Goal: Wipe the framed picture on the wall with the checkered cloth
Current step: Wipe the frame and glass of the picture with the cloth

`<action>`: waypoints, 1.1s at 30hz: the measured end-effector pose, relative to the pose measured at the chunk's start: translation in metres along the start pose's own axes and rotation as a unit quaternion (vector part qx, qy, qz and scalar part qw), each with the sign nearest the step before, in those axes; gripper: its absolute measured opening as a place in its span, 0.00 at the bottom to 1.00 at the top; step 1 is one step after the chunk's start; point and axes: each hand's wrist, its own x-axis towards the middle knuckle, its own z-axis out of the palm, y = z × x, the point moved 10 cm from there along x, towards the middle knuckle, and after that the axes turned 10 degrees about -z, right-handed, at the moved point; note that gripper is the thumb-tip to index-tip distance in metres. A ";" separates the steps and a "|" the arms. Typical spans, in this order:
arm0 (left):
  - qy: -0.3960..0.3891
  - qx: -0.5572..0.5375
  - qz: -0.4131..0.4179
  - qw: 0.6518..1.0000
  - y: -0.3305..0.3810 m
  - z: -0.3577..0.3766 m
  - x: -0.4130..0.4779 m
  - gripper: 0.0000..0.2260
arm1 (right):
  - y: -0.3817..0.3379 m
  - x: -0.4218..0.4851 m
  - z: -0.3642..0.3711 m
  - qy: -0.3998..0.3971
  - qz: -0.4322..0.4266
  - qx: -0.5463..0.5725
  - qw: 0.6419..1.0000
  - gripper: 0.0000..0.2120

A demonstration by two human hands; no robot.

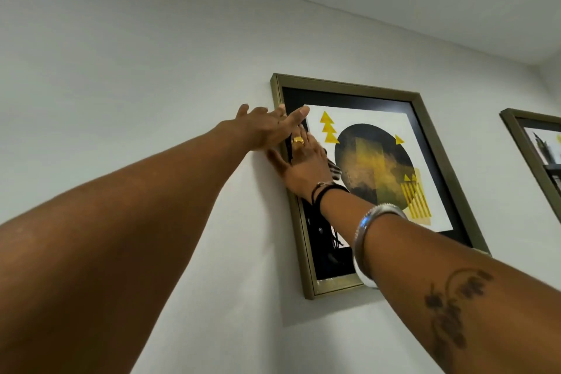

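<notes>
Left hand (267,127) reaches up flat, fingers stretched out and close together, fingertips over the upper left corner of the olive-gold framed picture (376,179) with black mat and a black-and-yellow abstract print, hung on the pale wall (151,70). Right hand (303,165), gold ring on one finger, lies palm-down against the picture's left side just below the left hand, fingers pressed onto the glass over the black-and-white checkered cloth (333,167); only a small striped bit of cloth shows at the hand's right edge. Black cords and a silver bangle (368,240) on the right wrist and forearm, dark tattoo further down. Second olive-framed picture (537,158) to the right of the first, cut off by the edge.
</notes>
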 end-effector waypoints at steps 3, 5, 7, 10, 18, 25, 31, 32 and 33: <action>0.009 0.032 0.015 0.999 0.004 0.000 -0.007 0.40 | -0.003 -0.010 0.003 0.027 0.003 0.014 1.000 0.42; 0.034 0.080 0.016 0.996 0.009 0.002 -0.013 0.43 | -0.005 -0.033 0.005 0.032 0.000 0.030 0.999 0.43; 0.064 0.109 0.007 0.992 0.014 0.005 -0.016 0.47 | -0.008 -0.065 0.006 0.034 -0.005 0.050 0.998 0.43; 0.068 0.140 -0.005 0.988 0.020 0.017 -0.020 0.54 | -0.009 -0.118 0.011 0.017 -0.002 0.067 0.998 0.45; 0.044 0.171 -0.002 0.984 0.016 0.031 -0.013 0.71 | 0.004 -0.202 0.029 -0.020 -0.037 0.044 0.998 0.42; 0.047 0.118 0.000 0.992 0.013 0.035 -0.010 0.73 | 0.027 -0.234 0.016 -0.079 -0.163 -0.047 0.982 0.31; 0.037 0.105 -0.007 0.994 0.014 0.033 -0.010 0.75 | 0.070 -0.236 -0.004 -0.068 -0.166 -0.110 0.978 0.27; 0.040 0.104 -0.006 0.994 0.014 0.031 -0.011 0.75 | 0.076 -0.235 -0.006 -0.065 -0.159 -0.120 0.978 0.27; 0.040 0.101 -0.004 0.994 0.014 0.031 -0.012 0.75 | 0.084 -0.235 -0.008 -0.058 -0.141 -0.125 0.980 0.27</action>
